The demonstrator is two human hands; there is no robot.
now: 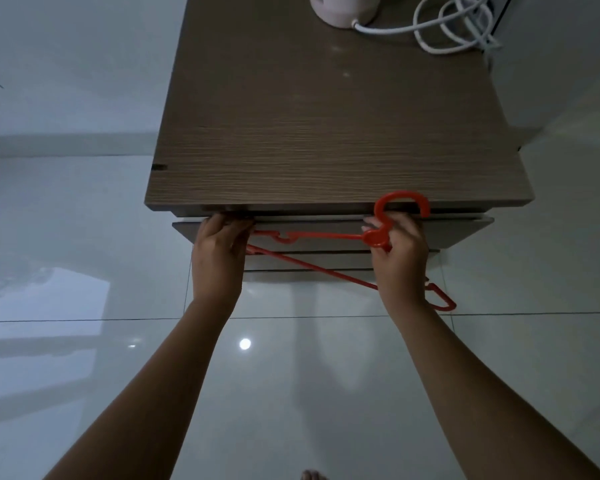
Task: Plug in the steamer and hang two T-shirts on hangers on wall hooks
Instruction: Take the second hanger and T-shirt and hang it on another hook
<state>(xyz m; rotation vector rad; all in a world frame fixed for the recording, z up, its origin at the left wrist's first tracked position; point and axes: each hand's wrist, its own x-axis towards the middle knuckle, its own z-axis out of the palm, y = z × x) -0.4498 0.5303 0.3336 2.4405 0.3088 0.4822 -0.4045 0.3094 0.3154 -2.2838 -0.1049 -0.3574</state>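
A red plastic hanger [326, 235] hangs sideways in front of a brown wooden drawer unit [326, 133]. My right hand [400, 251] is shut on the hanger just below its hook, which curls over the unit's front edge. My left hand [219, 254] has its fingers curled over the top drawer's front edge [309, 223], next to the hanger's far end. The drawer stands slightly out. At the far end of the unit's top stands the white steamer [343, 8], with its white cord [454, 26] coiled beside it. No T-shirts are in view.
Glossy pale floor tiles [84, 237] surround the unit and reflect light. A lower drawer front [309, 261] shows under the top one. A toe [312, 475] shows at the bottom edge. A pale wall runs along the unit's right side.
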